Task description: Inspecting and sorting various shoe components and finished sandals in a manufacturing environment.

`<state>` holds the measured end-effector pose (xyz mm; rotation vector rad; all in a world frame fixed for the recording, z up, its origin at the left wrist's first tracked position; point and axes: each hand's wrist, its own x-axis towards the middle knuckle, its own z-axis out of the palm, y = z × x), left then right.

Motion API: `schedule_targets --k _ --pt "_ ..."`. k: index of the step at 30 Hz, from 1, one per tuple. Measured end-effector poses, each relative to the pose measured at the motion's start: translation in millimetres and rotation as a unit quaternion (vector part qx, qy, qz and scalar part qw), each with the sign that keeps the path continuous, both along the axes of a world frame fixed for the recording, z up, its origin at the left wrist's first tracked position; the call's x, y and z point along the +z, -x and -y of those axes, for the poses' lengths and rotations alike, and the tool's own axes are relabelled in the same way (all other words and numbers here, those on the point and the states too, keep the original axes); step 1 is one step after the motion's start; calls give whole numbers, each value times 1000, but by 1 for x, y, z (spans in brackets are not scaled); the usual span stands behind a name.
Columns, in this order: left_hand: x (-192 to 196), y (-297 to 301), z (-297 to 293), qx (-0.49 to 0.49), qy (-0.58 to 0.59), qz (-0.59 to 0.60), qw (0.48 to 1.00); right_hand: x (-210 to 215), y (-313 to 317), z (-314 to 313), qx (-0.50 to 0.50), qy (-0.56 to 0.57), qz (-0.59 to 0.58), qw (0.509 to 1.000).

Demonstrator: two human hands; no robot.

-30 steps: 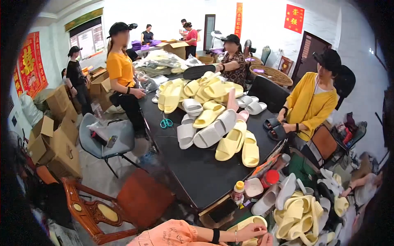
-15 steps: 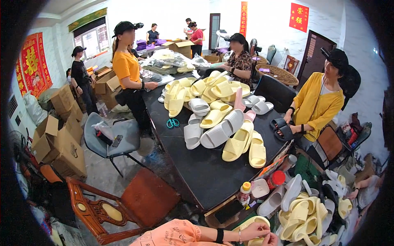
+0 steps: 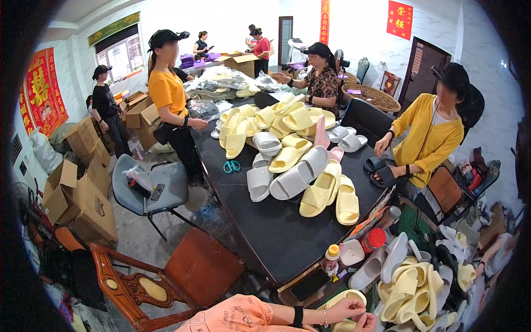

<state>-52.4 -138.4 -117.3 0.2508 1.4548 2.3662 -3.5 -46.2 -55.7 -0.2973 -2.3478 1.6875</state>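
My left hand (image 3: 349, 310) is at the lower edge, its forearm coming in under an orange sleeve with a black wristband and a thin bracelet. Its fingers are pinched close together. Right beside it, my right hand (image 3: 365, 322) is partly cut off by the picture's edge, its fingertips also closed and almost meeting the left ones. Anything between them is too small to make out. Just behind and under my left hand lies a pale yellow slipper (image 3: 344, 297). To the right of my hands is a heap of yellow slippers (image 3: 406, 290) mixed with grey ones.
A black table (image 3: 260, 232) bears piled yellow and grey slippers, with teal-handled scissors (image 3: 232, 166). Near its corner stand a small yellow-capped bottle (image 3: 331, 258), a red-lidded jar (image 3: 373, 240) and a phone (image 3: 310, 284). A wooden chair (image 3: 202, 265) stands left. Co-workers stand and sit around the table.
My hands stay together, barely shifted. The co-worker in yellow has lifted one hand off the dark slippers. Across the table, the person in the patterned top has raised a hand; a dark item appears behind the pile.
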Motion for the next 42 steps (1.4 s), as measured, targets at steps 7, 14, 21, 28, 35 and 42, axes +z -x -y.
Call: schedule_targets --k 7,14,21,28,35,42 --pt "5 -3 4 -21 -24 30 999 -4 -2 0 -1 64 18 998" --pt "5 -2 0 -23 -18 43 999 -6 2 -3 -4 16 10 1000" --pt "1 -2 7 -41 -100 131 986 -37 9 -7 25 103 -38 994" --pt "10 -15 3 -71 -81 125 986 -34 -10 -9 6 152 -42 988" --pt "18 -10 -6 24 -60 82 995 -31 3 -8 -46 92 -60 993" --pt "30 -4 -4 2 -119 104 987 -11 8 -3 -13 185 -53 981"
